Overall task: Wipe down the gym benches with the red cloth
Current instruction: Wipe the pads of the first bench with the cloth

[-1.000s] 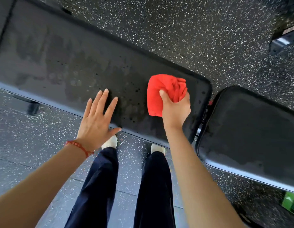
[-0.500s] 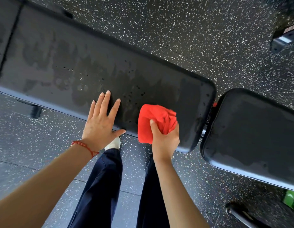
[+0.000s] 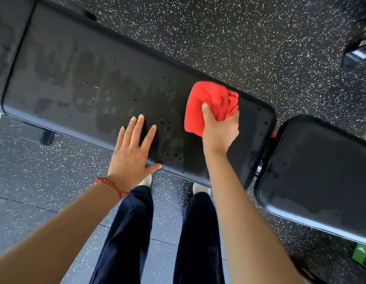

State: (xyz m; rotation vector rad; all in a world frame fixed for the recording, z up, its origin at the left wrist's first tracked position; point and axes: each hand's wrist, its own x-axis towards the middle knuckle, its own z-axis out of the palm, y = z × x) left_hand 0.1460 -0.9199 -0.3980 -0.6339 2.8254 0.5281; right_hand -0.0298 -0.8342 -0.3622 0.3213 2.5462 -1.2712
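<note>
A long black padded bench [image 3: 92, 78] runs from upper left to middle right, with damp streaks and droplets on its surface. My right hand [image 3: 219, 130] grips the bunched red cloth [image 3: 210, 103] and presses it on the pad near the right end, close to the far edge. My left hand [image 3: 133, 148] lies flat on the pad's near edge with fingers spread, holding nothing. A second black pad [image 3: 321, 171] sits to the right across a narrow gap.
Speckled black rubber floor [image 3: 219, 37] surrounds the bench. My legs in dark trousers and white shoes stand below the near edge. A metal equipment part [image 3: 356, 54] is at the upper right, a green object [image 3: 362, 257] at the lower right.
My right hand pulled the cloth toward the pad's near edge, then pushed it back toward the far edge at the right end. My left hand stayed flat on the pad.
</note>
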